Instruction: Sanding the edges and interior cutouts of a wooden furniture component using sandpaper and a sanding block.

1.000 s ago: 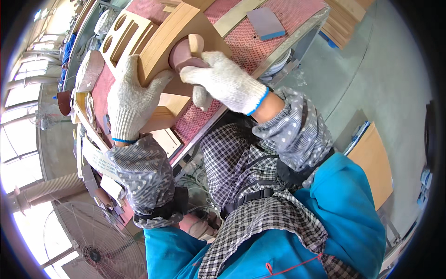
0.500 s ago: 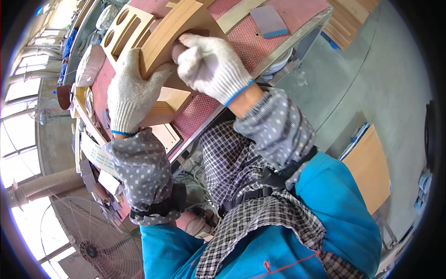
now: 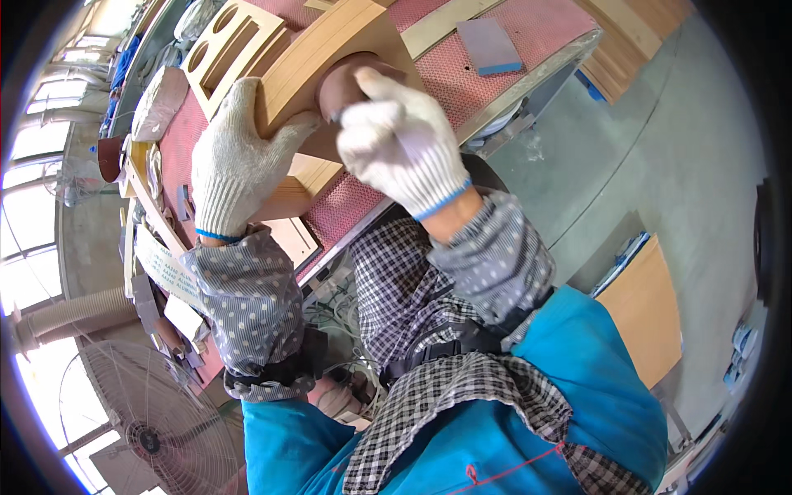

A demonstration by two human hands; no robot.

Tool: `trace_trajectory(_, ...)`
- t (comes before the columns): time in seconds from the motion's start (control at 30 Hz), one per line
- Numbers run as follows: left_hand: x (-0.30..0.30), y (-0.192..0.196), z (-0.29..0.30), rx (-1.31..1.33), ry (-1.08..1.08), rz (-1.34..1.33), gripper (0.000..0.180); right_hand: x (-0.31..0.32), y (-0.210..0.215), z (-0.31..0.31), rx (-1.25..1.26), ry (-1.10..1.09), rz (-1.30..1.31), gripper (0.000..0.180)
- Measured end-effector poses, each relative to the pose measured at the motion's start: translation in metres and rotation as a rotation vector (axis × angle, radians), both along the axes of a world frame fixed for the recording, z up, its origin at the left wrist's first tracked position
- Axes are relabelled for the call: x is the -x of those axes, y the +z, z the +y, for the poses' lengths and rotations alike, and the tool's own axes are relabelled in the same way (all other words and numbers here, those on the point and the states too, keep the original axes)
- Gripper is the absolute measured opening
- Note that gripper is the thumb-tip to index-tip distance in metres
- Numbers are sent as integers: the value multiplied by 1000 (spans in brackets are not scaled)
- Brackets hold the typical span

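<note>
A wooden box-like piece (image 3: 313, 51) with a round hole in its face stands tilted on the workbench. My left hand (image 3: 239, 161), in a white knit glove, is closed around its near left edge, with the thumb apart from the fingers. My right hand (image 3: 408, 144), gloved the same, is at the hole with fingers curled. It grips a brown curved sheet that looks like sandpaper (image 3: 337, 89), which lies against the hole's rim. The right fingertips are partly smeared by motion. Below the box, another wooden piece (image 3: 309, 177) lies partly hidden by my left hand.
The bench has a red patterned mat (image 3: 441, 78). A wooden panel with round and long cutouts (image 3: 227, 49) lies at the far left, a grey-blue block (image 3: 489, 45) at the far right. A fan (image 3: 148, 437) stands lower left; a tan board (image 3: 639, 313) is at right.
My right hand has moved a little right and down, and more of the brown sheet shows in the hole. My left hand keeps its hold on the box.
</note>
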State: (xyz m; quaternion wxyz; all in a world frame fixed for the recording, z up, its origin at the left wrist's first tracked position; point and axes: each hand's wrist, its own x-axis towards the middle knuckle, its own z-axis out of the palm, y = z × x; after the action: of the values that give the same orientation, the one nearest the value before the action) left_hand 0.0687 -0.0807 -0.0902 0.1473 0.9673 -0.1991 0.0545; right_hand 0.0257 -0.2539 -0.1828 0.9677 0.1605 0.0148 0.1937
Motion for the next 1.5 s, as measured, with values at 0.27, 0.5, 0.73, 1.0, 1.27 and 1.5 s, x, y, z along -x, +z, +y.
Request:
trace_trajectory(0.27, -5, -5, -1, 51, -63, -39, 53, -12, 10, 1, 665, -260, -149, 11)
trace_trajectory(0.5, -1, 2, -1, -9, -17, -2, 54, -4, 18, -22, 2180, -386, -737, 25)
trace_trajectory(0.73, -6, -5, 5, -14, -68, -67, 54, 0, 9, -37, 2807, -1020, -1253, 18)
trace_trajectory(1.0, -6, -6, 7, 16, -47, -6, 55, -39, 35, -13, 3087, -508, -1234, 18)
trace_trajectory(1.27, -7, -3, 6, 17, -83, -41, 56, -47, 37, -18, 2919, -610, -1209, 22)
trace_trajectory(1.5, -3, -3, 6, -37, -61, -92, 55, -10, 30, -33, 2762, -380, -1159, 22)
